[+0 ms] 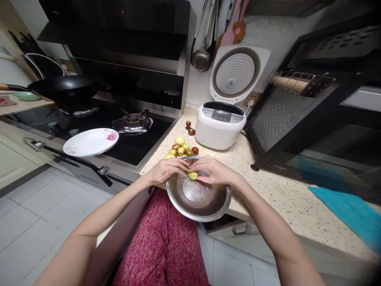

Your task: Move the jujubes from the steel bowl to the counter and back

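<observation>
A yellow-green jujube is held over a steel bowl, between my two hands. My right hand pinches it from the right, thumb below and fingers above. From the left, the fingertips of my left hand close on its upper side and partly cover it. The bowl sits tilted at the counter's edge, above my lap, and its visible inside shows only bare metal. Just beyond its rim lies a pile of green and reddish-brown jujubes, with a few dark red pieces farther back.
A white rice cooker with its lid raised stands behind the bowl. To the left, a flowered white plate rests partly over the stove's front edge, near a black wok. A blue cloth and a dark oven are on the right.
</observation>
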